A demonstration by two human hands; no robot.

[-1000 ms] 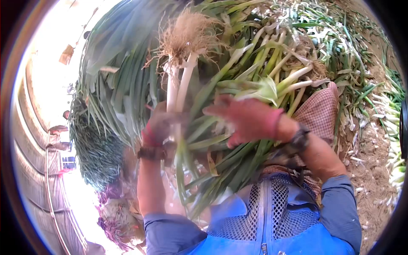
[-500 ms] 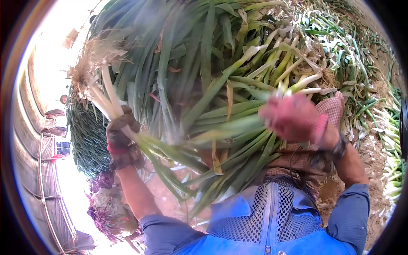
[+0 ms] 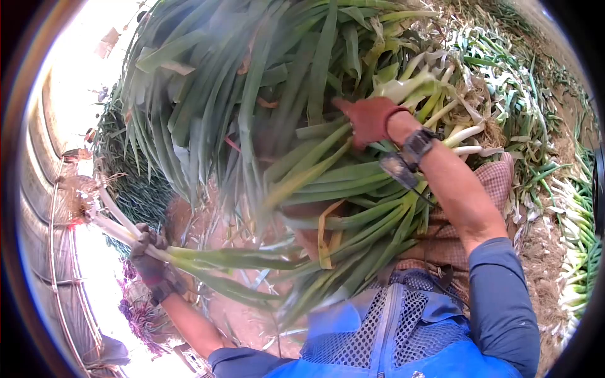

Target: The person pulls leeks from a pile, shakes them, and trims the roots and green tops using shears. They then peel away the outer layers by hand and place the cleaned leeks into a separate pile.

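My left hand [image 3: 149, 253], in a dark glove, is closed around the pale stalks of a few green onions [image 3: 120, 232]. Their bushy roots point left, and their leaves trail right across my front. My right hand [image 3: 372, 121], in a reddish glove, is over the big heap of green onions [image 3: 252, 94], one finger stretched out to the left. A blurred yellow-green leaf [image 3: 309, 176] runs down from beneath this palm and appears held there; the other fingers are mostly hidden. More green onions [image 3: 359, 189] lie across my lap, with white ends to the right.
Leaf scraps [image 3: 504, 94] are piled at the right. Beyond them, a row of green onions [image 3: 576, 252] with white stalks lies on the soil. Purple netting [image 3: 135, 309] is at lower left, near a sheeted wall [image 3: 47, 252].
My left hand has moved down and left with its green onions. My right hand has swung up and left from my lap onto the heap, with a leaf trailing beneath it.
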